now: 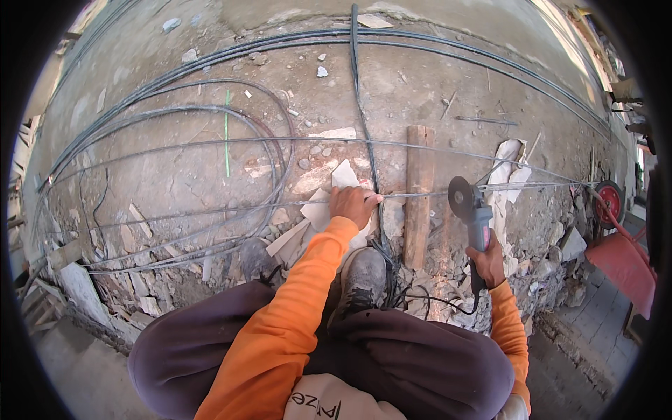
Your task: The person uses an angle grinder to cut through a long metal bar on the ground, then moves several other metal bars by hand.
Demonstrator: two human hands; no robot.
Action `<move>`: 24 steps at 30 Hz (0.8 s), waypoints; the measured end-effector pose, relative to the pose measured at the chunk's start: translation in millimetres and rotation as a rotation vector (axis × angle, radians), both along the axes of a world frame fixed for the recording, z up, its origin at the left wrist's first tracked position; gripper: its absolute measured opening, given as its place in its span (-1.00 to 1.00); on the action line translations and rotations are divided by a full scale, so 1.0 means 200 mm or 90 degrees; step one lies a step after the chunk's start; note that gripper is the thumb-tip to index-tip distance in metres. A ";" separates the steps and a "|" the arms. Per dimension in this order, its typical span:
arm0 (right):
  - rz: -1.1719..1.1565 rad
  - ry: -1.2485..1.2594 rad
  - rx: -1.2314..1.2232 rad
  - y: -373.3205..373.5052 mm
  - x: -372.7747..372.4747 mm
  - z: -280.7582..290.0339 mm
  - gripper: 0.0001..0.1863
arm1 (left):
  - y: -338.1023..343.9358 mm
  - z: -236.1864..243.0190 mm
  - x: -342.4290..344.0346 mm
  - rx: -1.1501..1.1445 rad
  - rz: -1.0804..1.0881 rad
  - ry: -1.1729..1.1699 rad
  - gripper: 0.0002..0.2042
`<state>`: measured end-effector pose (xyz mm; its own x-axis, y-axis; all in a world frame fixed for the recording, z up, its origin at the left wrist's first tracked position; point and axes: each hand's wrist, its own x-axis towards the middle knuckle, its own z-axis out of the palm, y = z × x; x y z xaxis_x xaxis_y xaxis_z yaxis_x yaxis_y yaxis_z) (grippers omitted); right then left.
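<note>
In my right hand [488, 262] is an angle grinder [480, 229], gripped by its rear body. Its dark round disc [460, 198] stands at the thin steel rods [518, 187], right of a wooden post; I cannot tell whether it touches them. My left hand [353, 205] is closed on a long steel rod [395, 195], thumb lying along it. That rod crosses over the wooden post [420, 234] lying on the ground between my hands. A black power cord [448, 302] runs from the grinder's tail toward my shoe [364, 276].
Bundled steel rods [280, 43] arc across the far ground, with looped ends [269, 133] at left. Broken rubble [546, 276] and torn paper [500, 203] lie at right. A red wheelbarrow [623, 269] stands at the far right. A green strip [227, 133] lies at left.
</note>
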<state>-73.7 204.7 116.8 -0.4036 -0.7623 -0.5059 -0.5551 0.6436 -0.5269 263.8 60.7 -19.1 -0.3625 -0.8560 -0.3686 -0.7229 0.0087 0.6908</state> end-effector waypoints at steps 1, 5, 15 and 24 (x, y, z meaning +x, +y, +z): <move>-0.003 0.005 -0.003 0.00 0.00 0.00 -0.43 | 0.00 0.01 0.00 0.004 -0.002 0.002 -0.62; -0.019 -0.005 -0.014 0.03 -0.03 -0.04 -0.41 | 0.00 0.02 -0.01 -0.005 -0.005 -0.001 -0.62; 0.005 0.035 0.020 0.02 0.03 0.02 -0.41 | 0.00 0.03 0.00 -0.029 0.011 0.001 -0.64; -0.013 0.011 -0.007 0.02 0.00 -0.02 -0.41 | 0.00 0.01 0.00 -0.019 0.003 0.007 -0.62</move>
<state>-74.7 208.2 112.0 -0.4284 -0.7591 -0.4902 -0.5506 0.6494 -0.5244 263.2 60.7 -16.9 -0.3619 -0.8686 -0.3384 -0.7149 0.0256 0.6987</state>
